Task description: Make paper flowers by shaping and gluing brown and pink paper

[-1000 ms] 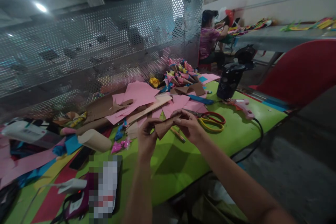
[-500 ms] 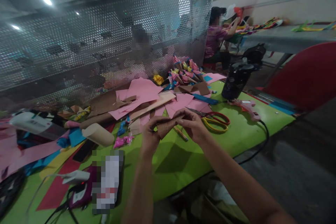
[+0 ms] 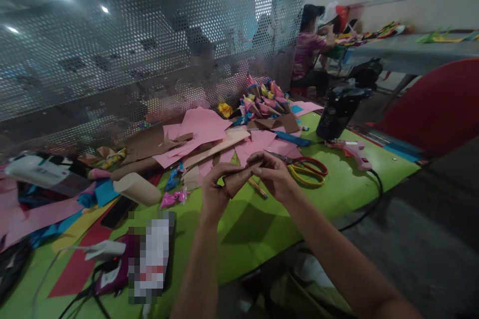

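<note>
A small piece of brown paper (image 3: 237, 182), rolled into a cone-like shape, is held between my two hands above the green table (image 3: 254, 239). My left hand (image 3: 216, 189) grips its left end, fingers curled around it. On its right end, the fingers of my right hand (image 3: 274, 175) pinch the upper edge. Just beyond my hands lie pink paper sheets (image 3: 204, 129). Scissors with red and yellow handles (image 3: 309, 172) rest to the right of my right hand, and a thin yellow pencil-like stick (image 3: 258, 189) lies under the hands.
A pink glue gun (image 3: 357, 154) with a black cord and a dark tumbler (image 3: 339, 114) stand at the right. Paper cones (image 3: 265, 99) are piled at the back by a perforated metal screen (image 3: 149, 60). A cardboard tube (image 3: 137, 189) and phone (image 3: 155, 254) lie left. A person (image 3: 309, 50) sits beyond.
The view has shifted slightly. Both hands stay on the brown paper, which looks a little more tightly rolled.
</note>
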`<act>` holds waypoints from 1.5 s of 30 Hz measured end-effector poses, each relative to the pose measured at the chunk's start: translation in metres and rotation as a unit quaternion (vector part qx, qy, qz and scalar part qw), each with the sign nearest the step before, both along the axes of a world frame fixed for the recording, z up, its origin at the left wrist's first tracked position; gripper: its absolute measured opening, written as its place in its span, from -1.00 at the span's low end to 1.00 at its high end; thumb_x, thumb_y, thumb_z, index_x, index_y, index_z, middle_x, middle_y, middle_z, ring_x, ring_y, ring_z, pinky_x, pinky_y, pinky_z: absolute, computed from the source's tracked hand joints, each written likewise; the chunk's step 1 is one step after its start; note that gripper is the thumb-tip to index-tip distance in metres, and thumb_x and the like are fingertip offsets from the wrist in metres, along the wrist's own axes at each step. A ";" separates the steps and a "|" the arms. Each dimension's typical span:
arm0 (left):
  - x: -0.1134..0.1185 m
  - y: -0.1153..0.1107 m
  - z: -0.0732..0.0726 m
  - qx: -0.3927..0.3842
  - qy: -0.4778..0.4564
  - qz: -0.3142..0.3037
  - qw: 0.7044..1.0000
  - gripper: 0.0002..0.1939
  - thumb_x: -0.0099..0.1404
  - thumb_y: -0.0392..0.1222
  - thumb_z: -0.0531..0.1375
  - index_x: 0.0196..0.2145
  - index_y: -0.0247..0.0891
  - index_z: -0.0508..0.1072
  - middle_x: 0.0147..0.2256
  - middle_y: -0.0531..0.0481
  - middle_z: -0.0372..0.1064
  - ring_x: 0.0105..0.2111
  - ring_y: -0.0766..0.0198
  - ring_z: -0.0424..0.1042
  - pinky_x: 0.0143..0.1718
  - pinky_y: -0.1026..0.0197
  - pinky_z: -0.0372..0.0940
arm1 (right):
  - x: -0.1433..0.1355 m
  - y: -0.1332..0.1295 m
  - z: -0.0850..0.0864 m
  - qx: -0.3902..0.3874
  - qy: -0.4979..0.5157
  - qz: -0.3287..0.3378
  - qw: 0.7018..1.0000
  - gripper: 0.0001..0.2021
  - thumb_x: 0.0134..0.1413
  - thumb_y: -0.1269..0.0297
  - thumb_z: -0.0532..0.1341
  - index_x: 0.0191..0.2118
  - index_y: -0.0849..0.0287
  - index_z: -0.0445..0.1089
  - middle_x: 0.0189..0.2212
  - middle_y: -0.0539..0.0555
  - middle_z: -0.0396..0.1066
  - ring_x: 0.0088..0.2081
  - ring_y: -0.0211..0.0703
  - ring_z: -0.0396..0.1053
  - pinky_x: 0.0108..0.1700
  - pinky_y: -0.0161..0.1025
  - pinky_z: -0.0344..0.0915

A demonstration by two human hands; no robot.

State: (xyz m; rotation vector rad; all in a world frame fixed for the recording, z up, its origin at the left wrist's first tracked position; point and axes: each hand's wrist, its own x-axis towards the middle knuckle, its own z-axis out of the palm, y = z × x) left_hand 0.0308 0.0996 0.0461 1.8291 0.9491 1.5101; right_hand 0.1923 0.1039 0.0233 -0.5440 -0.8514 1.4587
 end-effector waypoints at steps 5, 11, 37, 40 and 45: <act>0.001 -0.001 0.002 -0.008 0.008 -0.010 1.000 -0.81 0.14 -0.11 0.40 -0.24 -0.14 0.64 -0.27 -0.06 0.59 -0.26 0.19 0.54 -0.20 0.16 0.43 | 0.000 -0.001 0.002 0.000 0.000 0.000 1.000 -0.70 -0.37 0.34 0.49 -0.35 0.09 0.55 -0.45 -0.04 0.47 -0.40 -0.23 0.38 -0.30 -0.31 0.37; 0.001 0.000 0.002 0.000 0.012 -0.022 1.000 -0.85 0.16 -0.11 0.39 -0.28 -0.14 0.66 -0.29 -0.09 0.59 -0.27 0.17 0.53 -0.21 0.15 0.43 | 0.000 0.001 0.001 0.003 -0.002 -0.007 1.000 -0.66 -0.36 0.35 0.49 -0.31 0.08 0.53 -0.41 -0.03 0.46 -0.37 -0.23 0.37 -0.28 -0.30 0.37; 0.001 0.006 -0.012 0.108 0.178 0.034 0.977 -0.61 0.29 -0.35 0.19 0.05 -0.09 0.51 -0.05 -0.09 0.52 -0.03 0.16 0.48 0.03 0.09 0.39 | -0.007 0.002 -0.006 0.027 -0.093 -0.047 0.994 -0.79 -0.11 0.11 0.40 -0.39 0.11 0.48 -0.44 -0.03 0.43 -0.39 -0.24 0.37 -0.30 -0.29 0.37; -0.004 0.008 -0.012 0.069 0.196 -0.008 0.978 -0.46 0.21 -0.42 0.18 0.13 -0.07 0.46 0.05 -0.10 0.48 0.06 0.12 0.45 0.11 0.06 0.35 | -0.006 0.004 -0.006 0.023 -0.096 -0.077 0.992 -0.83 -0.11 0.16 0.37 -0.44 0.11 0.44 -0.49 -0.05 0.39 -0.40 -0.23 0.33 -0.32 -0.29 0.32; -0.009 0.005 -0.002 -0.038 0.191 -0.100 0.976 -0.35 0.16 -0.41 0.13 0.19 -0.03 0.42 0.16 -0.06 0.41 0.17 0.10 0.37 0.21 0.05 0.26 | -0.002 0.007 -0.007 0.002 -0.115 -0.135 0.984 -0.88 -0.15 0.23 0.31 -0.49 0.11 0.38 -0.54 -0.07 0.32 -0.45 -0.24 0.26 -0.38 -0.30 0.23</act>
